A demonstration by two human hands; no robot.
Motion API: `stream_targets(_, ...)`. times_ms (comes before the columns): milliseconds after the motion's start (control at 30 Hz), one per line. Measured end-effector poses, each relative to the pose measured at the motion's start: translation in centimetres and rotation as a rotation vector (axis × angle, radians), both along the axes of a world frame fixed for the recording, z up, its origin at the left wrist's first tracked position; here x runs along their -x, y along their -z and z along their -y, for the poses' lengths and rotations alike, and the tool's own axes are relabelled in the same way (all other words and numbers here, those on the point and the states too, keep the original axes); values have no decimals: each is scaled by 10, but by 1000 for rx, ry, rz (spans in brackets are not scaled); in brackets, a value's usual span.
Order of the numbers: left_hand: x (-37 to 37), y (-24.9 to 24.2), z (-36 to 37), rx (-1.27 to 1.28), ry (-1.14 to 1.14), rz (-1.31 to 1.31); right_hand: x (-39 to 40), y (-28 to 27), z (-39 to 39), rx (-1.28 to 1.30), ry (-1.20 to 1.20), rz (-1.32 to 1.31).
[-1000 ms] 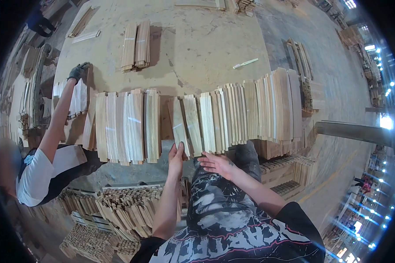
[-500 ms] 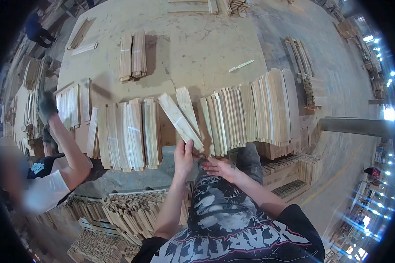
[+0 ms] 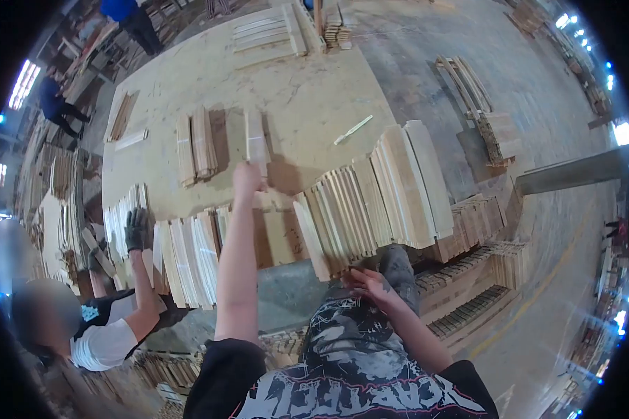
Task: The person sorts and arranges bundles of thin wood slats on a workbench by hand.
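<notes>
1. Left grip (image 3: 248, 183) sits over the desk (image 3: 307, 105) at the near end of a board (image 3: 256, 136); its fingers are hidden, so I can't tell whether they clasp it.
2. Right grip (image 3: 372, 288) is loosely open, just beside the near ends of a row (image 3: 391, 188) of boards.
3. Left forearm (image 3: 236, 258) partly covers another row (image 3: 185, 262).
4. Scuffed and tan, the desk stands on grey floor (image 3: 538, 143).
5. Every board is long, narrow, straight-edged wood.

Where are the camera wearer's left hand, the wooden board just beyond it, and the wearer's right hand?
Left hand (image 3: 248, 181): head view, back of the hand.
Wooden board (image 3: 256, 134): head view, middle of its upward face.
Right hand (image 3: 372, 288): head view, middle of the hand.
</notes>
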State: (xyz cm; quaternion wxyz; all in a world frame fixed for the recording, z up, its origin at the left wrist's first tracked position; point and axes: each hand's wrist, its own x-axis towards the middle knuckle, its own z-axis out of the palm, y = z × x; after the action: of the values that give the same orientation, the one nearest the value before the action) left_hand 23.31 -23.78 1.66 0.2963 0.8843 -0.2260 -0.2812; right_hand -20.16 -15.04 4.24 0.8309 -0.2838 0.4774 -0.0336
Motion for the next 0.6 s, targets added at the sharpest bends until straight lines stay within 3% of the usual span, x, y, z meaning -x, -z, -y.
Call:
stream_targets(33, -14, -4, 4, 43, -77, -244, 6, 9, 2, -34, 44, -16)
stream_targets(133, -28, -20, 9, -253, 23, 207, 17, 25, 6, -93, 153, -26)
stream_targets(167, -19, -20, 6, -311, 97, 496, 20, 27, 6, -97, 183, -43)
stream_targets(267, -2, -27, 15, -193, 203, 769, 23, 29, 6, -88, 223, -64)
stream_targets(367, -8, -2, 27, -182, 795, 849, 24, 28, 4, -79, 228, -71)
stream_targets(467, -18, -2, 23, -324, 644, 1042, 24, 19, 4, -59, 220, -84)
stream_targets(500, -41, 18, 22, -302, 575, 1094, 24, 16, 3, -52, 220, -91)
stream_targets(533, -31, -21, 18, -392, 476, 983, 29, 14, -3, -50, 219, -97)
stream_targets(600, -26, -21, 13, -129, 276, 1132, 20, 15, 0, -32, 205, -75)
